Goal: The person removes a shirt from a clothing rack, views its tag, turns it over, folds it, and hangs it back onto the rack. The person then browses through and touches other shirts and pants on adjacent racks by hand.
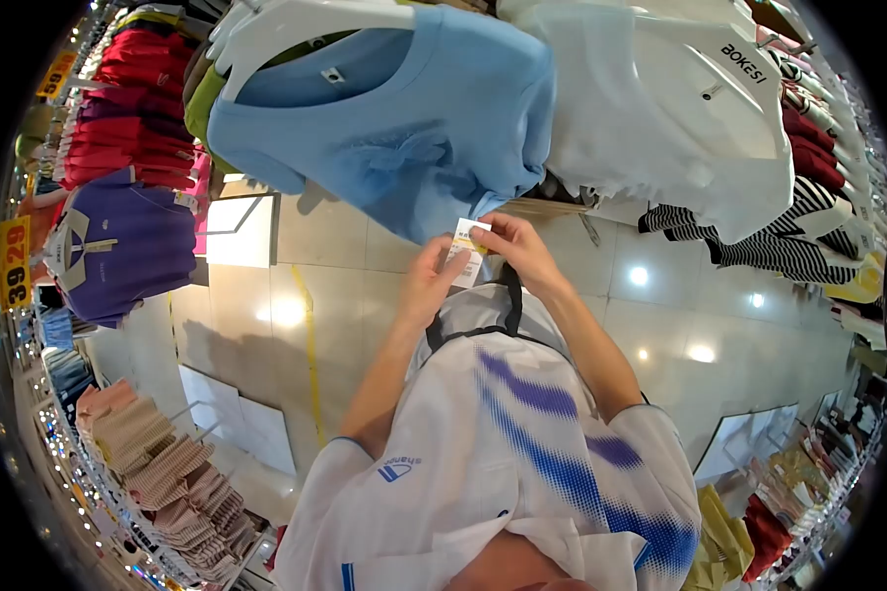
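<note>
Both my hands hold a white price tag (466, 258) with small printing and a yellow strip, just below the hem of a light blue T-shirt (394, 128). My left hand (432, 279) pinches the tag's lower left side, thumb on its face. The fingers of my right hand (518, 248) are closed on its upper right edge. The blue shirt hangs on a white hanger (306, 39), its lower part bunched and pulled toward me. Beside it, on the right, hangs a white shirt (641, 118) on a hanger.
Racks surround me: a purple polo shirt (133, 246) and red shirts (133, 108) at left, striped garments (759, 241) at right, pink folded-looking clothes (168, 473) lower left. A yellow price sign (14, 264) stands at far left. Tiled floor (355, 295) lies below.
</note>
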Demonstrator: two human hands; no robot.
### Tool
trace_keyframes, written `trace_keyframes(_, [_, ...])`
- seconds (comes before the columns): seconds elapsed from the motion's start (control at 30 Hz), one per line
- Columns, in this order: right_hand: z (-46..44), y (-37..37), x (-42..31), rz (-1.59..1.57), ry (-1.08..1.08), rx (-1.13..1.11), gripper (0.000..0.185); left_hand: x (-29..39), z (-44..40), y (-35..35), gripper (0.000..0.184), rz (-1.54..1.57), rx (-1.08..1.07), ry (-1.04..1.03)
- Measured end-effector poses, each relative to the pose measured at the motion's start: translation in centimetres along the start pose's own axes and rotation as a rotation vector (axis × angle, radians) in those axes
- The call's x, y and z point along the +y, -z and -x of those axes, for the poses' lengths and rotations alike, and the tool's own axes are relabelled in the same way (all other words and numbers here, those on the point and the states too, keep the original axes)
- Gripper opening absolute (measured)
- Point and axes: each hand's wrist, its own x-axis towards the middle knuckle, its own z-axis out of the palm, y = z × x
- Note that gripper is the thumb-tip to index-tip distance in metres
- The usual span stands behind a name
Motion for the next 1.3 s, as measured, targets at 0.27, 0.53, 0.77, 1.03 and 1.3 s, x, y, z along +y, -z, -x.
trace_keyframes(0.27, [-0.1,-3.6,1.3,0.016,0.116,0.162,0.017,-0.9,0.8,3.9,0.024,0.009,-0.135,0.089])
trace_keyframes(0.53, [-0.3,-5.2,2.0,0.017,0.207,0.296,0.012,0.4,1.4,5.3,0.021,0.164,-0.302,0.204])
trace_keyframes(0.77, [-0.2,-5.1,0.6,0.028,0.098,0.219,0.018,0.3,0.6,5.1,0.02,0.171,-0.262,0.133])
trace_keyframes(1.03, [0.2,-4.0,-0.1,-0.029,0.055,0.109,0.03,0.2,0.9,4.3,0.018,0.233,-0.191,0.106])
trace_keyframes(1.3, [0.6,-3.9,-0.5,-0.024,0.075,0.09,0.031,0.2,1.0,4.0,0.021,0.235,-0.179,0.112])
